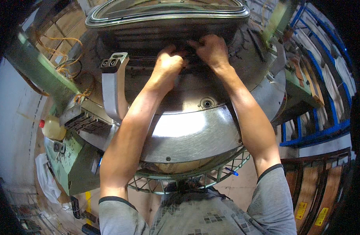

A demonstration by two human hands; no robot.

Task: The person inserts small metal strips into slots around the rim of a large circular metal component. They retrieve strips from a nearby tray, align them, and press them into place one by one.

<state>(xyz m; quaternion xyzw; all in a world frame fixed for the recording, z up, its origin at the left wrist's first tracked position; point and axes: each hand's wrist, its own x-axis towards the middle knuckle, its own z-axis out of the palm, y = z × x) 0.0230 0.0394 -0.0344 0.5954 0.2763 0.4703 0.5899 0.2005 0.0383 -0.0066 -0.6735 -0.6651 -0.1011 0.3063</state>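
We've a big rnd metal machine (195, 143) mid-scene, curved edge facing near, long axis L–R, shiny grey near, darker far, w/ rimmed drum (168, 33) far side. Our L hand (169, 64) & R hand (213, 49): nr drum, fingers part-curled, blurry; can't tell if gripping.

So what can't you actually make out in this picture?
In the head view, all four:
What, if anything, the left hand and right hand hold: blur and shadow obscure it.
The top of the rounded metal frame: cut off by the upper edge.
Where the green wire ring runs at its left end: hidden behind the left forearm.
Any print on the yellow labels: too small to read.
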